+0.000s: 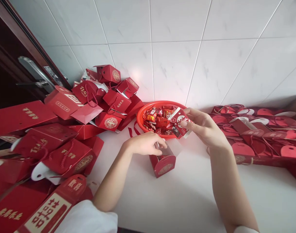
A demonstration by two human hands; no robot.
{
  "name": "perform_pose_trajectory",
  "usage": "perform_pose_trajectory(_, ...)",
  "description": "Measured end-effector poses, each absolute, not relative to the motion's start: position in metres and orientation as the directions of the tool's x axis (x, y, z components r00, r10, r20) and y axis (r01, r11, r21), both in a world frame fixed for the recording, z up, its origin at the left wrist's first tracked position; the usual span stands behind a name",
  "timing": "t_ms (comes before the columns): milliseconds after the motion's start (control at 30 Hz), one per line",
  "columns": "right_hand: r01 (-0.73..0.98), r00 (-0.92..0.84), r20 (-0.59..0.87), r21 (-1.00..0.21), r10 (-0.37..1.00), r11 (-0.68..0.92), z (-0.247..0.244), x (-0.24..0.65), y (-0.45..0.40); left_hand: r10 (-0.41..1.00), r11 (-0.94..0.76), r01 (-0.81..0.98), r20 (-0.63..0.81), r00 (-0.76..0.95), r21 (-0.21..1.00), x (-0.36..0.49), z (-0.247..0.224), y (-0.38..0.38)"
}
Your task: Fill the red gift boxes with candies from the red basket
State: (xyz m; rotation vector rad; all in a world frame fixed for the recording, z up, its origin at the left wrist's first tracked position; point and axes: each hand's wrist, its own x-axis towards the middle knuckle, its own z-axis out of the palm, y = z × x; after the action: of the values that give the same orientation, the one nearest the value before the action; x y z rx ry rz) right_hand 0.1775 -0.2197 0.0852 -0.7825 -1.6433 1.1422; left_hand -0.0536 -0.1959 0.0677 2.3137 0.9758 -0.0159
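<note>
Far left: dark door with a metal door handle (38, 72), against the tiled wall (177, 22). Next, a loose pile of red gift boxes (65, 110), gold and white print, some with cord handles, tumbled at all angles on the white surface (186, 197).

Mid-left: left hand (145, 144), palm down, fingers bent over the open top of a small red box (165, 166). Thumb and fingertips are at the opening (can't tell whether they're pinching anything in there). Box sits on the surface just in front of an orange-red basket (140, 124), which is full of wrapped sweets (162, 122), mostly red.

Right of that: right hand (202, 127), fingers clamped on a red-and-white packet (178, 121), held tilted over the basket's right side.

Far right: a tighter group of red boxes (257, 137), many with rounded flaps up, cords across the tops.
</note>
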Motion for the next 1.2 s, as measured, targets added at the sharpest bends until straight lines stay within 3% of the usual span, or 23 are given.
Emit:
perform_pose_trajectory(133,0.019,-0.377,0.307,-0.941,0.874,0.339,0.086,0.176,-0.223,0.751,-0.495,0.769,-0.246,0.613,0.406,-0.071,0.077,-0.205)
perform_pose_trajectory(267,0.103,-0.437,0.263,-0.935,0.860,0.339,0.079,0.167,-0.217,0.808,-0.411,0.836,-0.280,0.519,0.365,-0.086,0.078,-0.204)
perform_pose_trajectory(467,0.257,-0.593,0.173,-0.885,0.786,0.389,0.061,0.147,-0.210,0.751,-0.393,0.833,-0.387,0.535,0.389,-0.089,0.078,-0.197)
perform_pose_trajectory(600,0.341,-0.563,0.188,-0.834,0.805,0.433,0.061,0.140,-0.214,0.701,-0.439,0.781,-0.374,0.607,0.444,-0.087,0.079,-0.195)
perform_pose_trajectory(800,0.286,-0.553,0.253,-0.837,0.794,0.466,0.066,0.138,-0.219,0.704,-0.406,0.748,-0.341,0.622,0.526,-0.090,0.072,-0.191)
perform_pose_trajectory(900,0.308,-0.606,0.165,-0.853,0.778,0.421,0.065,0.138,-0.218,0.671,-0.387,0.721,-0.361,0.648,0.575,-0.092,0.070,-0.187)
perform_pose_trajectory(1033,0.483,-0.641,-0.041,-0.797,0.766,0.362,0.060,0.135,-0.217,0.619,-0.381,0.689,-0.384,0.685,0.617,-0.093,0.069,-0.181)
perform_pose_trajectory(1200,0.539,-0.662,0.017,-0.684,0.749,0.492,0.047,0.127,-0.217,0.601,-0.411,0.656,-0.352,0.717,0.633,-0.094,0.065,-0.177)
